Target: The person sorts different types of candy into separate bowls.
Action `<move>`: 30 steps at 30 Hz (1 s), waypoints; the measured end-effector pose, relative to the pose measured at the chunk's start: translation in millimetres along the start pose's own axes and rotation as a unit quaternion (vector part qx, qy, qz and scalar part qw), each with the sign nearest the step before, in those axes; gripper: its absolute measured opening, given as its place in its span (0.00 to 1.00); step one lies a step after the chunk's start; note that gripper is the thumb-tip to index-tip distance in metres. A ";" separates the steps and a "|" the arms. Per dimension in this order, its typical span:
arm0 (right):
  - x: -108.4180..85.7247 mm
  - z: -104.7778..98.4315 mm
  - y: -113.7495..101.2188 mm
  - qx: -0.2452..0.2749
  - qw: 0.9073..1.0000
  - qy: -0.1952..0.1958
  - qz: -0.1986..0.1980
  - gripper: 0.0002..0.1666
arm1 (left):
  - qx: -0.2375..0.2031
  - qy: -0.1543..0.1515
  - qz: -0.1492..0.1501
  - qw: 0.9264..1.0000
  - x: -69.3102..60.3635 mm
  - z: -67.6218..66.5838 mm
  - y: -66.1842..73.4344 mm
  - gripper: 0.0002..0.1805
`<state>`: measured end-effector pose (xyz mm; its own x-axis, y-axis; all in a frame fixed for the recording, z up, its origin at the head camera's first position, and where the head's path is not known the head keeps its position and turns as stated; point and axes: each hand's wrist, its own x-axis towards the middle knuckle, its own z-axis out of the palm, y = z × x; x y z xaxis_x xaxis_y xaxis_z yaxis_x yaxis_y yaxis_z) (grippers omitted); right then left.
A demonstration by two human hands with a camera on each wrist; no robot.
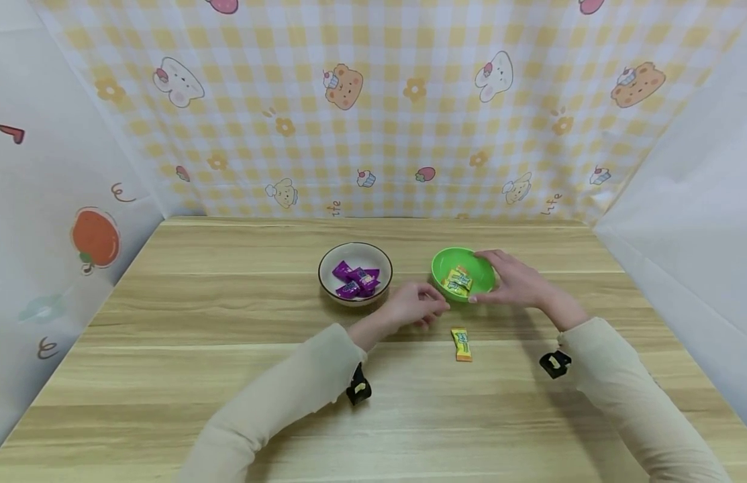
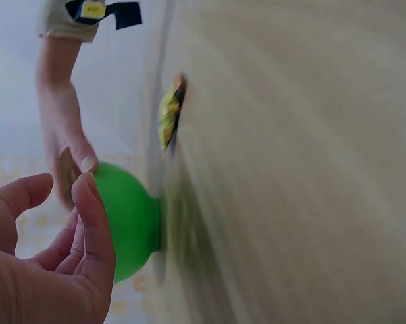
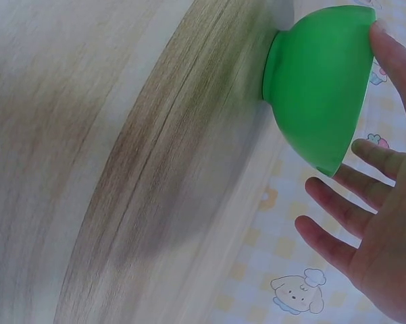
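Observation:
My right hand (image 1: 518, 280) holds the green bowl (image 1: 483, 272) at its right side, thumb on the near rim and fingers toward the far rim. In the right wrist view, the thumb meets the bowl's (image 3: 317, 88) rim while some fingers stand clear of it. Several yellow-wrapped candies (image 1: 458, 282) lie in this bowl. My left hand (image 1: 412, 305) hovers just left of the bowl with nothing in it; its thumb and forefinger stand apart in the left wrist view. One yellow candy (image 1: 461, 344) lies on the table in front of the bowl.
Left of the green bowl stands a white bowl (image 1: 325, 285) with a dark rim, holding several purple-wrapped candies (image 1: 358, 280). Both bowls rest on the wood-grain table (image 1: 228, 322). A checked cloth (image 1: 385, 134) hangs behind, with white sheets at both sides.

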<state>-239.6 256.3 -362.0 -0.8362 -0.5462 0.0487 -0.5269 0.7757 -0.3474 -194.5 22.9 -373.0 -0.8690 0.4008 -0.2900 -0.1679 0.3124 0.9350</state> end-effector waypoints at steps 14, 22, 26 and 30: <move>-0.1 -0.6 1.5 0.001 1.000 -0.007 -0.008 0.53 | 0.039 -0.040 0.003 0.998 -4.8 25.8 -15.3 0.09; 0.6 -1.2 0.3 0.004 1.000 -0.006 -0.008 0.53 | 0.168 -0.014 0.016 0.986 6.2 37.0 -16.4 0.12; 0.5 -1.2 -0.1 0.006 1.000 -0.005 -0.009 0.52 | 0.210 -0.011 0.025 0.977 8.4 39.7 -15.6 0.14; 0.2 -0.9 0.1 0.007 1.000 -0.006 -0.010 0.52 | 0.286 -0.011 0.058 0.956 9.0 42.8 -14.0 0.17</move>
<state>-239.9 256.6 -361.3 -0.8240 -0.5648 0.0437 -0.5404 0.7605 -0.3599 -180.1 58.9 -397.5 -0.8555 0.4773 -0.2006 0.2172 0.6826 0.6978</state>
